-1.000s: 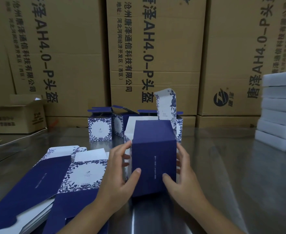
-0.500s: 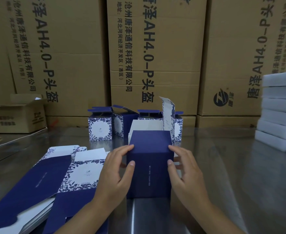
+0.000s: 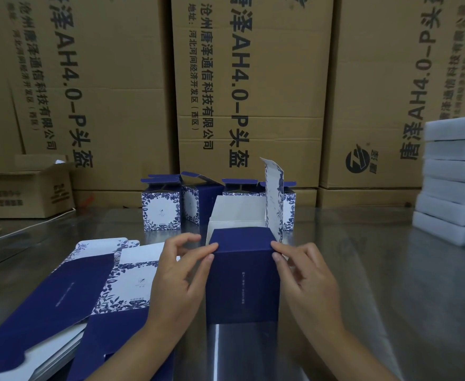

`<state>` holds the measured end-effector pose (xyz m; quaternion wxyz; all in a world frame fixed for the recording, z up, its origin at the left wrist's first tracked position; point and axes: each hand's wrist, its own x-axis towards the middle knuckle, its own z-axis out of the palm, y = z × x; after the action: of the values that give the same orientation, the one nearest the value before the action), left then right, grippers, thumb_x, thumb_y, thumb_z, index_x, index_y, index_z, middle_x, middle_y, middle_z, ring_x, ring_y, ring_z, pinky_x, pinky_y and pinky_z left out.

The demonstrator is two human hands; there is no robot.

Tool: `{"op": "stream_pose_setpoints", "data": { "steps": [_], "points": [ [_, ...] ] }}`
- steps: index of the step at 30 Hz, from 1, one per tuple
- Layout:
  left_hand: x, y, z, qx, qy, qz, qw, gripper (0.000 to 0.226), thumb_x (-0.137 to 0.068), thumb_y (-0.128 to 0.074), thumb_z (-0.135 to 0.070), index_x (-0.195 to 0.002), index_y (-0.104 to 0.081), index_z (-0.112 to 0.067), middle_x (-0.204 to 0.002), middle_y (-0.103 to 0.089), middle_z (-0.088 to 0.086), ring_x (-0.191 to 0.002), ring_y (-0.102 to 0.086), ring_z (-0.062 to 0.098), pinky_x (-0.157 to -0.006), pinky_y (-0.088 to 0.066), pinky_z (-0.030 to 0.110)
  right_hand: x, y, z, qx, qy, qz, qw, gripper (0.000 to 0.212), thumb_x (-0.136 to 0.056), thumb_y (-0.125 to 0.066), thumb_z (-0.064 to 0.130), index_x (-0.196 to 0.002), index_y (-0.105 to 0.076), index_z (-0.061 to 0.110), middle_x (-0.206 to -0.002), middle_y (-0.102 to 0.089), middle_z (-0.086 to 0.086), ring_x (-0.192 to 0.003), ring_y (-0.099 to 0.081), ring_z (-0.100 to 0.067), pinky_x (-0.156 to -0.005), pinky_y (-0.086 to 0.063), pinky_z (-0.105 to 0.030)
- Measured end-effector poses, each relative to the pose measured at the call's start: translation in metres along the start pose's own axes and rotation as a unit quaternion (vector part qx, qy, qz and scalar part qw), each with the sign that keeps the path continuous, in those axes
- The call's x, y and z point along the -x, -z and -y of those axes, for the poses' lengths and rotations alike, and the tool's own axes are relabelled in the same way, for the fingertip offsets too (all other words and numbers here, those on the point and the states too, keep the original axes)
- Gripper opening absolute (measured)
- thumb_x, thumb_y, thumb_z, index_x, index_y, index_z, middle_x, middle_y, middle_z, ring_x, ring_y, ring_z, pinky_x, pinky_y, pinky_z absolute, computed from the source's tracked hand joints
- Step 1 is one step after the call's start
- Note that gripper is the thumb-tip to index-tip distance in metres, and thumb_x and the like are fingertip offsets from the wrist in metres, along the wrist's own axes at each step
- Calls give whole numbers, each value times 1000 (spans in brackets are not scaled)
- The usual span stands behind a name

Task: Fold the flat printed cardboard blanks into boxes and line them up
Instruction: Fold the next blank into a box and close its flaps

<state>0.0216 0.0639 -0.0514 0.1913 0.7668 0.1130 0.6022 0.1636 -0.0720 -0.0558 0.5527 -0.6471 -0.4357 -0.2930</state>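
So the dark blue cardboard box is standing upright on the shiny metal table, pretty much dead centre and close to the person. Its top is open, with white inner flaps up at the back and one tall floral-printed flap sticking straight up on its right side. The left hand pinches the box's top left corner, thumb on the front face and the other fingers curled round by the left wall. The right hand does the same at the top right corner, so both corners are mostly hidden under fingers. Just left of the box, and partly under the left wrist, there's a messy pile of flat printed blanks, dark blue with white and floral panels, lying fanned over each other. Further back a row of folded blue-and-white floral boxes sits with top flaps open. The box being held and its tall flap block the middle and right end of that row, so I can't count them. Behind everything is a wall of big brown corrugated cartons with black Chinese lettering. There's also a small open brown carton off to the left, and a stack of white slabs at the right edge of the table.
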Motion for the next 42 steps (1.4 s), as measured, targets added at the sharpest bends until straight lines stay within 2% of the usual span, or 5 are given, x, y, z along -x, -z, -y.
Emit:
{"op": "stream_pose_setpoints", "data": {
  "steps": [7, 21, 30, 36, 42],
  "points": [
    [0, -1, 3, -3, -18, -1, 1000, 18, -86, -55, -21, -95, -67, -31, -110, -41, -24, -99, -48, -1, -79, -43, 14, -2, 2, 3, 17, -3, 36, 999, 19, -88, -48, 30, -95, -66, 29, -81, -57, 29, -80, -54, -1, -68, -39, -6],
    [3, -2, -1, -3, -48, -3, 999, 18, -89, -44, -35, -92, -62, -31, -117, -30, -32, -106, -42, -7, -83, -44, 19, 4, 3, 9, 23, 15, 66, 997, 14, -91, -46, 31, -96, -58, 33, -51, -43, 23, -52, -47, 4, -49, -31, -4],
    [5, -4, -1, -5, -39, -3, 999, 16, -87, -53, -16, -90, -67, -20, -116, -31, -30, -104, -43, -9, -82, -44, 14, 3, 5, 10, 42, 32, 60, 997, 10, -90, -47, 25, -92, -51, 35, -48, -44, 7, -47, -45, -11, -44, -30, -15],
    [5, -2, -6, 3, -47, -2, 999, 16, -86, -49, -35, -94, -62, -30, -115, -33, -28, -106, -43, -8, -80, -45, 15, 4, 5, 12, 36, 32, 52, 998, 11, -89, -46, 35, -98, -52, 35, -45, -36, 17, -42, -40, 0, -43, -29, -10],
    [7, -3, -9, -3, -64, 14, 998, 24, -86, -52, -36, -93, -70, -22, -116, -36, -25, -98, -49, 0, -74, -46, 20, 6, 4, 16, 47, 41, 63, 996, 21, -88, -40, 42, -103, -53, 37, -45, -41, 15, -40, -40, -5, -41, -36, -21]
  ]
}}
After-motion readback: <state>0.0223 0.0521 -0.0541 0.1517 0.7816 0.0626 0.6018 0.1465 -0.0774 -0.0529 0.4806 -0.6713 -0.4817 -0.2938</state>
